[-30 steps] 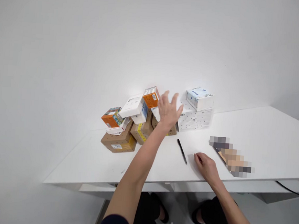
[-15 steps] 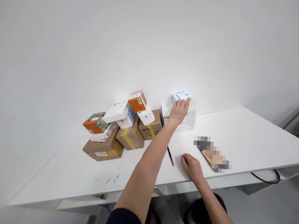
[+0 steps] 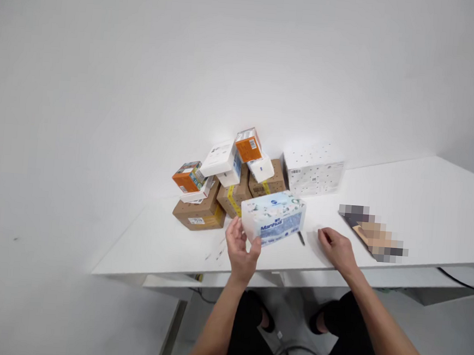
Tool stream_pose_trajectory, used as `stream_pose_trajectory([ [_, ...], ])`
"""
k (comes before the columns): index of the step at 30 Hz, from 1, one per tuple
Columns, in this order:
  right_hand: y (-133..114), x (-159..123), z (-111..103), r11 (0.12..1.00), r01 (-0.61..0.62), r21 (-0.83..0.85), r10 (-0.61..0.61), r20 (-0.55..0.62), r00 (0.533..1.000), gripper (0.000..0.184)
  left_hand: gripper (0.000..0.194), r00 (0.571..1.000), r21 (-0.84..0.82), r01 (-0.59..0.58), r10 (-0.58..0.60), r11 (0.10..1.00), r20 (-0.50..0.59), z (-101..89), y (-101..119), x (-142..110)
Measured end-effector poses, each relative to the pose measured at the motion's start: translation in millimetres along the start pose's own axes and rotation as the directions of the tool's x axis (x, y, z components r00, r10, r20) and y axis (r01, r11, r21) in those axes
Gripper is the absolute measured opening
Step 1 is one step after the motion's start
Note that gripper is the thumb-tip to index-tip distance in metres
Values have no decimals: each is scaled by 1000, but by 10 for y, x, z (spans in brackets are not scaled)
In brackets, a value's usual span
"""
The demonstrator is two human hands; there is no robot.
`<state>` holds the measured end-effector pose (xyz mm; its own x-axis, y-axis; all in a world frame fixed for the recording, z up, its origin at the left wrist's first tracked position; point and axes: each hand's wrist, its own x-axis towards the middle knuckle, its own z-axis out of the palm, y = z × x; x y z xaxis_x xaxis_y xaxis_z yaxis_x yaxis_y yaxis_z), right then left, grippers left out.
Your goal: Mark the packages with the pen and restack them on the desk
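My left hand (image 3: 243, 250) grips the near left end of a pack of tissues (image 3: 274, 216), its thumb on the front and its fingers behind. The pack is white and blue, printed "Manhua", and is held tilted above the table. My right hand (image 3: 338, 249) rests by the table's front edge in a loose fist, with nothing seen in it. A dark pen (image 3: 301, 238) lies between the hands, partly hidden by the pack. Behind the pack stands a white dotted box (image 3: 315, 170).
Brown cardboard boxes (image 3: 199, 213) stand at the left against the wall. On them are stacked white boxes (image 3: 222, 157), an orange box (image 3: 248, 145) and another orange box (image 3: 188, 178). A flat, pixelated item (image 3: 374, 232) lies right on the white table (image 3: 428, 198).
My left hand has lifted the tissue pack off the white dotted box and brought it toward me. My right hand stays in its loose fist. The view has shifted.
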<state>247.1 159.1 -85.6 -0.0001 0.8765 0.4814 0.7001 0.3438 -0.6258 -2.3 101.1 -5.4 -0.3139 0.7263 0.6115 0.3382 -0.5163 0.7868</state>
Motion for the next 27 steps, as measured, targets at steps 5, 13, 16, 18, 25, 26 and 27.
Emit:
stream_pose_trajectory([
  [5,-1,-3,9,998,-25,-49,24,-28,999,30,61,923,40,367,-369,930,113,-342,-521,-557],
  [13,-16,-27,-13,998,-57,-8,57,-87,995,26,90,886,116,339,-359,933,294,-482,-702,-503],
  [16,-156,-94,38,999,19,35,-15,-115,993,22,98,864,43,352,-342,935,369,-454,-712,-462],
  [18,-302,-164,128,991,129,39,-125,-110,986,20,99,853,4,374,-346,927,392,-438,-725,-445],
  [25,-595,-375,416,920,391,-32,-392,-18,920,34,97,833,-60,449,-394,891,389,-476,-658,-376],
  [26,-591,-386,407,915,402,13,-401,-44,915,39,96,823,-54,474,-421,879,381,-487,-631,-355],
  [27,-584,-394,387,911,406,72,-401,-73,913,44,92,815,-43,495,-447,868,369,-497,-604,-331],
])
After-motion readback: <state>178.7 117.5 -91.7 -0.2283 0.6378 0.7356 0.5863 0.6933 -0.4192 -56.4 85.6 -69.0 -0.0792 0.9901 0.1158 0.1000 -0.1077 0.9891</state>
